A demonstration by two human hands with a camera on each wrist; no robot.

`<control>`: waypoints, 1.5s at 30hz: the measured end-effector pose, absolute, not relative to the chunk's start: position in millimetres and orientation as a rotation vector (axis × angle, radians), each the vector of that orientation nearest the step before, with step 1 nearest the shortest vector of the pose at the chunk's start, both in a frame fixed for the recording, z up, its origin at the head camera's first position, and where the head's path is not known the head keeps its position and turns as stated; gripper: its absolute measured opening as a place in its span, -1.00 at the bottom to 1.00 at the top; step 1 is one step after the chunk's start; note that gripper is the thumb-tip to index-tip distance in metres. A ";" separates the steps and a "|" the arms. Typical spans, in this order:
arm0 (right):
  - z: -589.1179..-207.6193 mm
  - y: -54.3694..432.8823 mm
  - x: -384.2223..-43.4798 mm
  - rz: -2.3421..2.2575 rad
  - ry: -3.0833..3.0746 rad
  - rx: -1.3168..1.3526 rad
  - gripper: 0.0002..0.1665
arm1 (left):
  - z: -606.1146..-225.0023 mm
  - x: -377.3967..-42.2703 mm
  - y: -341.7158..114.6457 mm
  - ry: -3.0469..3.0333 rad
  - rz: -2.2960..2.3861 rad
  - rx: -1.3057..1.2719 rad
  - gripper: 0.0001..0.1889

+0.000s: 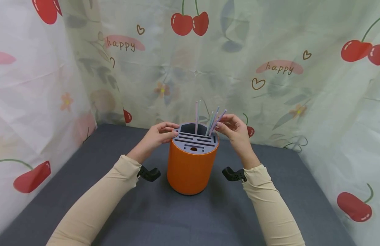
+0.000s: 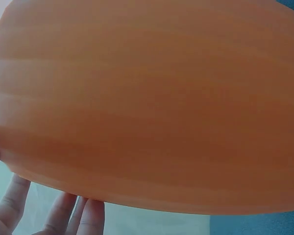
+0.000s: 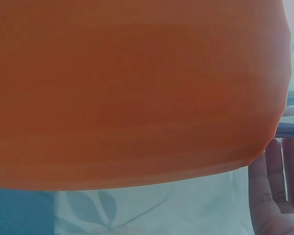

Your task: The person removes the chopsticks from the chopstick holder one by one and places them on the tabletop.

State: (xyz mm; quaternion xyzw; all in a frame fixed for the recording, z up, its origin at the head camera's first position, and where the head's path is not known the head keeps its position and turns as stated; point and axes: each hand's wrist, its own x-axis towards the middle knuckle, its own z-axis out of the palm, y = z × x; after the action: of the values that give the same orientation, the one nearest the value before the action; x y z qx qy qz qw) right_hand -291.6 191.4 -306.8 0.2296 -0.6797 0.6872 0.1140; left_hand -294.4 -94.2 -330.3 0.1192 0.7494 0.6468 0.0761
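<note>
An orange round knife block with a grey slotted top stands upright on the table. My left hand holds its rim at the left, thumb on the top edge and fingers round the far side. In the left wrist view several fingertips meet the orange wall. Slim pastel chopsticks rise from the large rear opening, one pink apart from a bunch at the right. At that bunch my right hand pinches a tilted purple chopstick between thumb and fingers; its lower end is hidden inside the block.
A dark grey cloth covers the table. Printed curtains with cherries enclose the back and both sides, the rear one close behind the block. Black wrist mounts flank the block near its sides.
</note>
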 end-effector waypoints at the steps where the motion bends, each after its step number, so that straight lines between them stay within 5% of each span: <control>1: -306.6 191.0 -291.4 2.012 -1.994 0.675 -0.78 | -330.3 -294.4 -94.1 2.246 1.941 0.354 -0.63; 28: -292.2 189.0 -293.7 1.952 -2.049 0.746 -0.82 | -332.0 -295.1 -92.4 2.215 1.970 0.319 -0.60; 45: -151.0 224.0 -271.3 2.177 -1.375 0.821 -0.79 | -333.0 -293.7 -94.9 2.219 1.969 0.349 -0.59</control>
State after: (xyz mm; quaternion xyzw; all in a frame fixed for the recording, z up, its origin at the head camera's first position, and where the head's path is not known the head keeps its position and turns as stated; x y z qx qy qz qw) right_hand -271.3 224.0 -151.0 0.2965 -0.4964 0.7862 0.2178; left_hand -293.7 -94.9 -333.0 0.1167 0.7406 0.6572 0.0773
